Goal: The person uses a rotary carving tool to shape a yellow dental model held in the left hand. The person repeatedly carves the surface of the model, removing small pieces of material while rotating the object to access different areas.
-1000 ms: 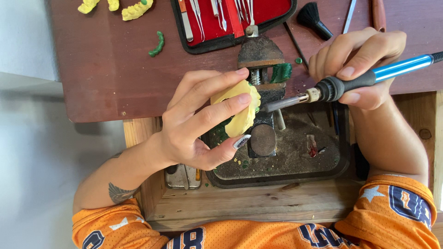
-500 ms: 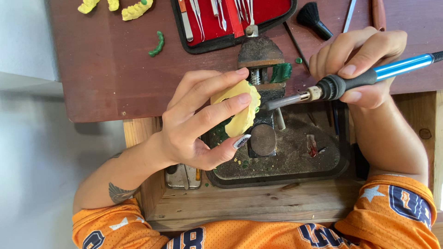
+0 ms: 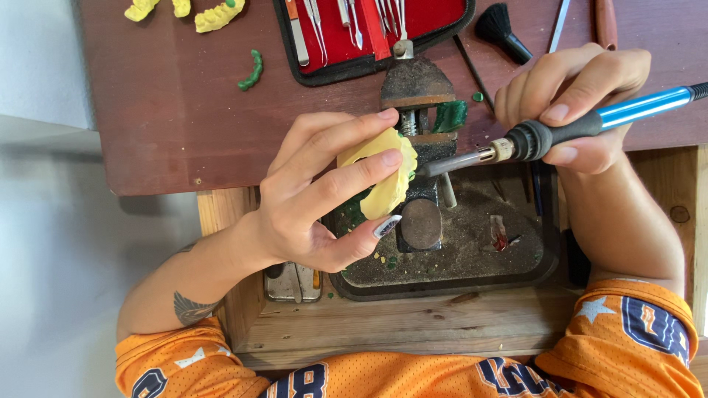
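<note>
Below your hands, the black tray point(image 3: 546, 243) holds crumbs and a small vise point(image 3: 417, 110); the red case point(image 3: 435, 22) beyond holds metal tools. Your left hand point(image 3: 317, 199) pinches the pale yellow dental cast point(image 3: 383, 180) over the tray, near the worktop point(image 3: 169, 103) edge. Your right hand point(image 3: 575, 103) grips the blue-handled heated tool point(image 3: 560, 133), tip touching the cast.

It was a small craft workshop: a worn wooden tabletop point(image 3: 169, 125) carried a red-lined case of metal hand tools point(image 3: 369, 29), a rusty bench vise point(image 3: 417, 96), a black brush point(image 3: 501, 31) and a debris-strewn tray point(image 3: 472, 258).
</note>
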